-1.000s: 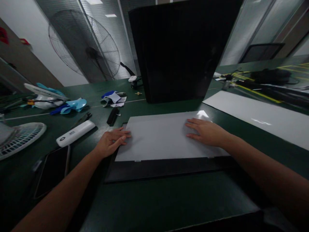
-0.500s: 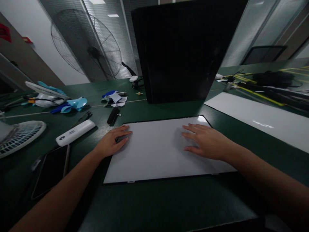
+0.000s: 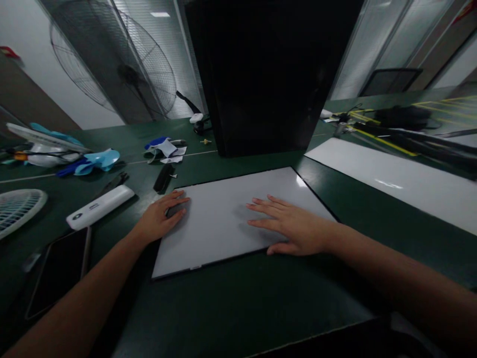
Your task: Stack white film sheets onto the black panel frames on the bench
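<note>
A white sheet [image 3: 223, 219] lies flat inside a thin black frame on the green table [image 3: 223, 308]. My left hand [image 3: 160, 219] rests at the sheet's left edge, its fingers stretched over the corner. My right hand [image 3: 294, 226] lies flat and open on the sheet's right half, fingers spread and pointing left. Neither hand holds anything.
A tall black panel [image 3: 268, 74] stands just behind the sheet. A second white sheet [image 3: 395, 179] lies at the right. On the left are a white power bank [image 3: 99, 206], a dark phone [image 3: 55, 268], a black marker [image 3: 163, 178], a small white fan [image 3: 18, 209] and blue scraps [image 3: 100, 160]. A big floor fan [image 3: 122, 64] stands behind.
The white sheet slid toward me until it covered the black frame. My right hand moved left and nearer along it; my left hand stayed at the left edge.
</note>
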A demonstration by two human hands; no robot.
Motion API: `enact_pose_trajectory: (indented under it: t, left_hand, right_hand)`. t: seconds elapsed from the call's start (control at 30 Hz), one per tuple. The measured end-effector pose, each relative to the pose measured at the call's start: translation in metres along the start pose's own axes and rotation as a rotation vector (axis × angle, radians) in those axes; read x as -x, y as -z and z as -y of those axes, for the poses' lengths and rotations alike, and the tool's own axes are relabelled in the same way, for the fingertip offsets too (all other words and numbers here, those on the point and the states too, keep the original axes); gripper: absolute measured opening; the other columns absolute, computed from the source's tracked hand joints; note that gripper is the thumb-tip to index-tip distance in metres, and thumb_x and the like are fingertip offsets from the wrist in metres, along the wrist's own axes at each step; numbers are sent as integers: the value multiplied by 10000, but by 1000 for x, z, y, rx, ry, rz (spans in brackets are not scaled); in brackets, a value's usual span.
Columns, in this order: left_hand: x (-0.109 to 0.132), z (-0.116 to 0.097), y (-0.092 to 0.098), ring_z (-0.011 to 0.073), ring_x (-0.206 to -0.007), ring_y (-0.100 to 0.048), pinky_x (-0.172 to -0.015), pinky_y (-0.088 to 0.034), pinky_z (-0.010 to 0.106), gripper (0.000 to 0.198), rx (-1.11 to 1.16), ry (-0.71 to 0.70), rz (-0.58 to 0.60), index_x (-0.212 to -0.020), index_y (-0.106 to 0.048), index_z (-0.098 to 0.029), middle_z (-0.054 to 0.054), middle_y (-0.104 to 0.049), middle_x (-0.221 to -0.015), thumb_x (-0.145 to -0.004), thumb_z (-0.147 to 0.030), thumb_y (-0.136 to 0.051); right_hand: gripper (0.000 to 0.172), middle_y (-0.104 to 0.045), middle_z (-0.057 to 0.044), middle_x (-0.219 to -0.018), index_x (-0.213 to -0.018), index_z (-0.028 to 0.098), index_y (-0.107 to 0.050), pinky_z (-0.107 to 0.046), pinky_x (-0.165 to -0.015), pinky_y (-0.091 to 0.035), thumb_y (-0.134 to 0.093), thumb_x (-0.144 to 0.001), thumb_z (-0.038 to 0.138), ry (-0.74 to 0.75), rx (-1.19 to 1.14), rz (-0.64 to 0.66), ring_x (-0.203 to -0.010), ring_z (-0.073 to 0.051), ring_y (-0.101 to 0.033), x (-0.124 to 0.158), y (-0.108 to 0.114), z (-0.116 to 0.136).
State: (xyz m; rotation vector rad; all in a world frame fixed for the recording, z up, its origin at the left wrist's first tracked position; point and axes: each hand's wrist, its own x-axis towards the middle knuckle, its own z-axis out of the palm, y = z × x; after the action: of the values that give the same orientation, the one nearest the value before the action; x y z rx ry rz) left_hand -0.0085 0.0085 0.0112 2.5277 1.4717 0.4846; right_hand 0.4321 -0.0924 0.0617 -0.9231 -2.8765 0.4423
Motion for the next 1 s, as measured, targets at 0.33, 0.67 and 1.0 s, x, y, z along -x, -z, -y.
enact_pose_trajectory:
  t: [0.33, 0.67, 1.0]
  left_hand:
    - [-1, -17, 9, 387, -1287, -686, -1069, -558, 529, 685, -133, 270, -33, -1376, -739, -206, 138, -566, -1609, -970, -676, -450]
    - [4, -39, 20, 325, -773, -758, -750, -565, 427, 564, -261, 411, -132, -1189, -821, -207, 112, -822, -947, -1001, -577, -439]
    - [9, -26, 21, 242, -661, -742, -762, -563, 379, 612, -85, 364, -183, -1315, -770, -221, 101, -838, -1121, -948, -600, -460]
  right_hand:
    - [698, -329, -314, -1638, -1589, 1, -441, -655, -1251, -289, -540, -1042, 424, -1169, 277, -426, -1555, -445, -287, 108, 36, -163]
    - [477, -622, -131, -1338, -1364, 151, -629, -497, -1053, -550, -600, -1070, 526, -1578, 277, -298, -1208, -257, -626, 107, 29, -163]
    - [402, -718, -153, -1070, -1148, 146, -732, -475, -977, -534, -444, -1110, 424, -930, 413, -11, -1042, -287, -698, 34, 35, -75]
